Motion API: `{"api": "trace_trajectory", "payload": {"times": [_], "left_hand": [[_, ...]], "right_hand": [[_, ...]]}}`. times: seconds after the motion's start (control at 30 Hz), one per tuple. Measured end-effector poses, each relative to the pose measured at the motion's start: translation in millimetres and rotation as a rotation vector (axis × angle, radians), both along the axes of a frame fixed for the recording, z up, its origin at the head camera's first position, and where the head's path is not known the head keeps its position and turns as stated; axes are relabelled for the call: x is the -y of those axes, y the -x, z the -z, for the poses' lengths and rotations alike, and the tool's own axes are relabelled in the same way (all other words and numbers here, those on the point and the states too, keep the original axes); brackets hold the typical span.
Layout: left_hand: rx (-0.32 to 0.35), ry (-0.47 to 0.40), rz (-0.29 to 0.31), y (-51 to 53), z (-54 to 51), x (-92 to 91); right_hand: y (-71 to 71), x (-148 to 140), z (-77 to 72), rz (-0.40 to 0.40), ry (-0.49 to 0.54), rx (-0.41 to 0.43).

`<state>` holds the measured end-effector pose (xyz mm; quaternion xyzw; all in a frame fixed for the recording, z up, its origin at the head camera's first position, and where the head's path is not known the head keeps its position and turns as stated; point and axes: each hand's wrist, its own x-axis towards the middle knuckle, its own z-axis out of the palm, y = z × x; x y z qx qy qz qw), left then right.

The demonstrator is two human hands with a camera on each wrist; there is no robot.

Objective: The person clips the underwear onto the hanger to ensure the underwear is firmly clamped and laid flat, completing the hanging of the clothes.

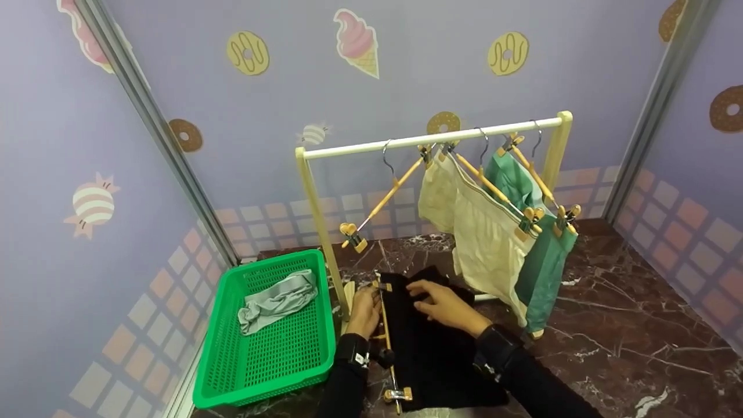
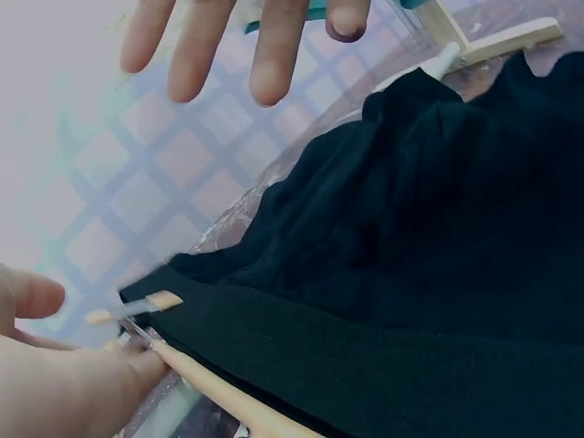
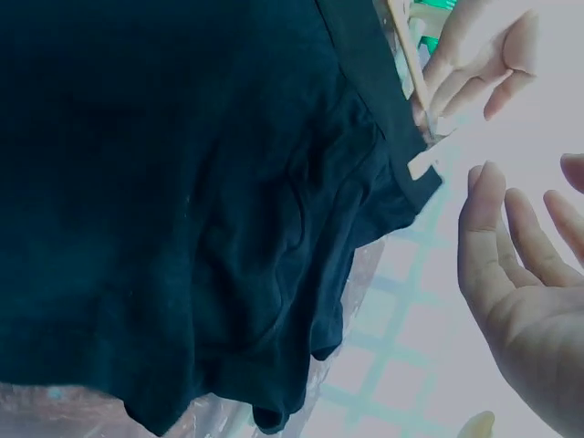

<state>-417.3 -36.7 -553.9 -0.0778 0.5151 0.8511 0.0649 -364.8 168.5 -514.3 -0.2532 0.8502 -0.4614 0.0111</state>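
Note:
Black shorts (image 1: 429, 348) lie on the marbled surface, their waistband clipped to a wooden clip hanger (image 1: 386, 331). One clip (image 1: 383, 286) is at the far end of the waistband, another clip (image 1: 398, 395) at the near end. My left hand (image 1: 365, 307) is beside the far clip; in the left wrist view its fingers touch the hanger's end (image 2: 151, 339) while the thumb (image 2: 36, 294) stays apart. My right hand (image 1: 444, 305) hovers over the shorts with relaxed, slightly bent fingers and nothing in them. In the right wrist view that hand (image 3: 529, 265) is apart from the clip (image 3: 427, 160).
A wooden rack (image 1: 429, 139) stands behind, holding an empty hanger (image 1: 395, 194), cream shorts (image 1: 484, 232) and a green garment (image 1: 540, 273) on hangers. At left, a green basket (image 1: 212, 342) contains a crumpled grey garment (image 1: 278, 302). Patterned walls (image 1: 406, 75) enclose the surface.

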Motion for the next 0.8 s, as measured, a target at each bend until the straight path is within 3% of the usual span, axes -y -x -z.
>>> {"api": "trace_trajectory", "payload": {"times": [0.1,0.2,0.27,0.37,0.43,0.53,0.6,0.63,0.7,0.8], "left_hand": [[0.025,0.094,-0.008,-3.1,-5.9,-2.0],[0.006,0.183,0.003,-9.7,-19.8,-2.0],[-0.046,0.249,0.013,-18.0,-32.9,0.9],[-0.197,0.33,0.009,-36.1,-54.5,13.8],[-0.341,0.4,-0.072,-48.4,-70.1,26.4],[-0.545,0.555,-0.288,-60.6,-91.1,47.6],[-0.615,0.681,-0.434,-62.5,-102.7,60.3],[-0.629,0.732,-0.47,-61.4,-107.1,66.2],[-0.633,0.813,-0.467,-56.0,-113.6,76.5],[-0.607,0.881,-0.334,-44.2,-117.4,87.6]], "right_hand": [[-1.4,0,1.7,-0.016,0.002,0.018],[-3.0,0,3.0,-0.017,0.005,0.02],[-5.2,0,3.8,-0.018,0.007,0.017],[-8.7,2,7.0,-0.027,-0.013,-0.004],[-12.4,3,9.6,-0.036,-0.031,-0.019],[-20.5,4,13.3,-0.03,-0.067,-0.04],[-28.3,5,14.9,-0.01,-0.093,-0.036],[-32.9,6,15.4,0.002,-0.103,-0.024],[-43.1,12,16.2,0.021,-0.115,0.018],[-60.4,29,17.2,0.02,-0.113,0.124]]}}
